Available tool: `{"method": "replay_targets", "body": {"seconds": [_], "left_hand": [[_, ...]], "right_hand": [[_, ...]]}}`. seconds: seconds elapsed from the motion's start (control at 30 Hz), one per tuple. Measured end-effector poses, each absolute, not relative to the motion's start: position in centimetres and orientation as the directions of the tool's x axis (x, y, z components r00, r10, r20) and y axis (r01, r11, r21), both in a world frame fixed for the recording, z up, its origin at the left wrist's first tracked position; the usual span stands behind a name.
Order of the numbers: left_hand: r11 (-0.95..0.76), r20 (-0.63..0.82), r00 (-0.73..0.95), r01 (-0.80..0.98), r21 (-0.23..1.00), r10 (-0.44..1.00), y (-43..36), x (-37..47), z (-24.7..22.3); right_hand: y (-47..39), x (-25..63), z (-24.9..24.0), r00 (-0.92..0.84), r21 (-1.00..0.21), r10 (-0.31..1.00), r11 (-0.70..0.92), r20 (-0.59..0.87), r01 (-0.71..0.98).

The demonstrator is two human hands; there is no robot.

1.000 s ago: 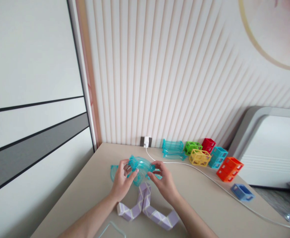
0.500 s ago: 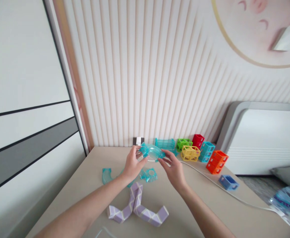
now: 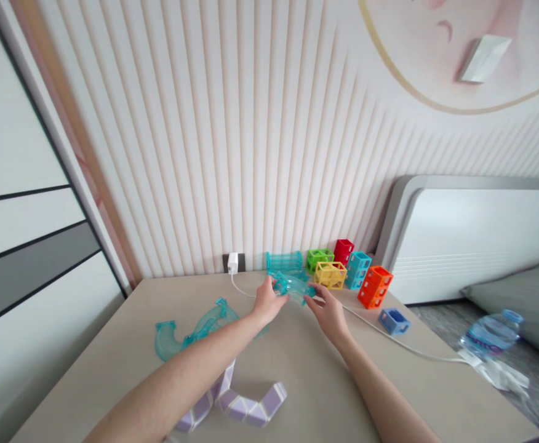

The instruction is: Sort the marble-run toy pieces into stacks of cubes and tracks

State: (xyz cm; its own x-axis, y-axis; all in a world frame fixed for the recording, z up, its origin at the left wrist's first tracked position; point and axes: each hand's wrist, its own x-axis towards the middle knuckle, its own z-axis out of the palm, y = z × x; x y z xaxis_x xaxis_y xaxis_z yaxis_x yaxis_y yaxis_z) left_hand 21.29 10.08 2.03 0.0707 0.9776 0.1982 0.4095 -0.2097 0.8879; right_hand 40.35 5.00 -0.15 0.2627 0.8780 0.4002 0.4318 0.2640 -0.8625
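Observation:
A curved piece of clear teal plastic [image 3: 295,285] is held level above the back of the table, one end in each hand. My left hand [image 3: 267,303] pinches its left end, where a darker teal connector shows. On the right end are the fingers and thumb of my right hand [image 3: 328,312]. Just behind it, a ribbed teal piece [image 3: 285,263] rests near the wall. More curved teal pieces [image 3: 167,340] lie on the table to the left, partly covered by my left forearm. A purple and white folding snake [image 3: 251,410] lies nearer, its left part also partly hidden.
Green [image 3: 319,259], yellow [image 3: 330,274], red [image 3: 344,251], light-blue [image 3: 358,269] and orange [image 3: 375,287] open-sided blocks stand at the back right, with a blue one [image 3: 394,321] nearer. A white cable [image 3: 389,337] crosses the table [image 3: 315,381]. A bottle [image 3: 493,333] lies beyond the right edge.
The view has swung to the right, so the table and blocks appear farther left. Both hands still hold the curved teal piece, now in front of the ribbed one.

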Motion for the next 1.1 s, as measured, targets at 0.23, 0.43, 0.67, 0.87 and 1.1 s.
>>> {"method": "replay_targets", "body": {"seconds": [0.23,0.43,0.67,0.87,1.1], "left_hand": [[-0.166,0.111,0.127,0.591,0.79,0.986,10.4,21.3,0.9],[-0.169,0.098,0.14,0.704,0.69,0.985,10.5,21.3,0.4],[-0.2,0.112,0.168,0.737,0.646,0.979,10.2,20.6,0.7],[-0.196,0.098,0.174,0.753,0.629,0.98,10.1,20.2,1.0],[-0.198,0.099,0.176,0.748,0.634,0.979,9.9,20.2,0.9]], "right_hand": [[5.6,41.2,-0.6,0.164,-0.803,0.898,0.268,0.408,0.533],[5.4,41.3,-1.1,0.115,-0.746,0.906,0.257,0.407,0.615],[5.2,41.0,-0.9,0.101,-0.707,0.907,0.244,0.408,0.664],[5.1,40.7,-0.9,0.094,-0.695,0.901,0.257,0.424,0.672],[4.7,40.5,-0.3,0.121,-0.691,0.884,0.259,0.451,0.675]]}}
